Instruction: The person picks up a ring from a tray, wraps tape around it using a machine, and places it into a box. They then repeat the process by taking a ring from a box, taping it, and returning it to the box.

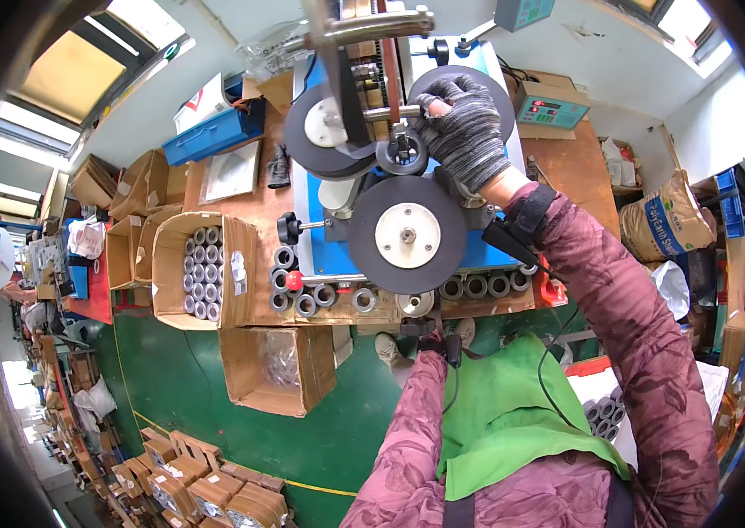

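Note:
A machine with large dark discs stands on the bench before me. My right hand (465, 132), in a grey striped glove with the thumb bare, is closed round the end of a metal handle (387, 113). Just below it, a dark ring (401, 154) sits between the discs, above the front disc (407, 236) with its white hub. Low at the bench's front edge is my left hand (431, 341), close beneath a round metal part (414, 304); its fingers are mostly hidden. Grey metal rings (363, 300) line the front edge on both sides.
An open cardboard box (245, 273) of stacked rings stands left on the bench, with another box (302, 396) below it. A blue toolbox (214, 134) lies behind. At right are a control box (551, 107), a sack (667, 220) and more rings (603, 414) beside me.

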Motion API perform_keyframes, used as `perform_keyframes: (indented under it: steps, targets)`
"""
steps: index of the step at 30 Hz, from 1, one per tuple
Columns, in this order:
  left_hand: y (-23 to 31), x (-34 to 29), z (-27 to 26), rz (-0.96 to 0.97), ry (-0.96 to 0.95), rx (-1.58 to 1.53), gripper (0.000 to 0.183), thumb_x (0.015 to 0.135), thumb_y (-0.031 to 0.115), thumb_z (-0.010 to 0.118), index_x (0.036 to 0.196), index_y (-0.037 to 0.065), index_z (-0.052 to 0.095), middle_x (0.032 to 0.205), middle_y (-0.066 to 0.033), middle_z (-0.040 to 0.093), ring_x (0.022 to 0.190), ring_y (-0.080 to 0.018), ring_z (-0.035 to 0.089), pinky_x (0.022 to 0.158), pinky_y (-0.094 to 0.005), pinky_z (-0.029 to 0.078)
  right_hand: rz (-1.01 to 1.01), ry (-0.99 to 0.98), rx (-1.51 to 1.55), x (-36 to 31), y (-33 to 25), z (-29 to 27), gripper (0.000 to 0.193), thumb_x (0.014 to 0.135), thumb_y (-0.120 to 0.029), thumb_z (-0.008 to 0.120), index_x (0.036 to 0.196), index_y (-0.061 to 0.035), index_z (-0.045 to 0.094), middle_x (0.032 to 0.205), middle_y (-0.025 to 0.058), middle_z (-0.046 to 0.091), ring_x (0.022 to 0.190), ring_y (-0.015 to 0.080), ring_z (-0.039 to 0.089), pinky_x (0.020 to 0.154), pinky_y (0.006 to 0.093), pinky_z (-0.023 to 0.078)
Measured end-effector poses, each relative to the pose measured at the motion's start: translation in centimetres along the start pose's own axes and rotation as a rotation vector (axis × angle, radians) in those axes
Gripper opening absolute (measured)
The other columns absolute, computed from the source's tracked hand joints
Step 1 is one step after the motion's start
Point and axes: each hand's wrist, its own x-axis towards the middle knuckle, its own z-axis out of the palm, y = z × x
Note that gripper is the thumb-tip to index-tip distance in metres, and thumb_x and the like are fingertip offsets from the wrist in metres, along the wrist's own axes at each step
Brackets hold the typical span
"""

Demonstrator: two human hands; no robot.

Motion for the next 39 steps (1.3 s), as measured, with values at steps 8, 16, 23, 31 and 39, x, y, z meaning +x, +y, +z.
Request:
perform_keyframes:
  steps: [8, 16, 23, 31, 39]
  targets:
    - [6.1, -11.8, -7.7, -0.056, 0.009, -0.419, 0.042, 0.079, 0.030, 0.054, 0.109, 0.000, 0.054, 0.091, -0.0073, 0.060, 0.073, -0.0147, 0.057, 0.060, -0.0250, 0.046, 0.015, 0.054, -0.064, -0.8, 1.3, -0.2, 0.012, 0.063, -0.018, 0.061, 0.074, -0.0163, 0.058, 0.076, 0.0074, 0.057, 0.078, 0.0303, 0.053, 0.068, 0.0439, 0.040]
    - [8.8, -29.9, -21.1, 0.100, 0.356, -0.719, 0.023, 0.079, 0.026, 0.062, 0.085, 0.004, 0.057, 0.068, 0.0009, 0.051, 0.056, -0.0091, 0.047, 0.048, -0.0224, 0.038, 0.059, -0.003, -0.027, -0.1, -0.3, -1.3, 0.013, 0.061, -0.019, 0.061, 0.073, -0.0154, 0.059, 0.080, 0.0069, 0.058, 0.081, 0.0299, 0.052, 0.070, 0.0419, 0.041]
    - [28.0, -36.9, -22.5, 0.490, 0.234, -0.667, 0.027, 0.082, 0.024, 0.059, 0.097, 0.002, 0.054, 0.084, -0.0046, 0.057, 0.069, -0.0117, 0.054, 0.062, -0.0247, 0.045, 0.022, -0.011, -0.021, -0.2, -1.0, -1.0, 0.011, 0.064, -0.017, 0.057, 0.072, -0.0099, 0.057, 0.082, 0.0094, 0.057, 0.083, 0.0319, 0.052, 0.075, 0.0420, 0.040]
    - [45.7, -49.2, -16.3, 1.075, -0.734, -0.416, 0.036, 0.080, 0.038, 0.057, 0.081, 0.002, 0.058, 0.076, -0.0085, 0.051, 0.071, -0.0200, 0.048, 0.062, -0.0320, 0.035, -0.014, 0.058, 0.016, 0.3, -2.5, -1.7, 0.014, 0.063, -0.011, 0.058, 0.075, -0.0035, 0.055, 0.085, 0.0162, 0.056, 0.084, 0.0366, 0.051, 0.077, 0.0456, 0.039]
    - [45.7, -49.2, -15.7, 0.978, -1.059, -0.636, 0.027, 0.079, 0.028, 0.061, 0.085, 0.001, 0.059, 0.080, -0.0059, 0.050, 0.074, -0.0184, 0.049, 0.067, -0.0320, 0.037, 0.012, 0.018, -0.042, 0.2, -2.4, -1.2, 0.014, 0.066, -0.019, 0.060, 0.075, -0.0082, 0.057, 0.080, 0.0134, 0.058, 0.083, 0.0347, 0.052, 0.074, 0.0448, 0.040]
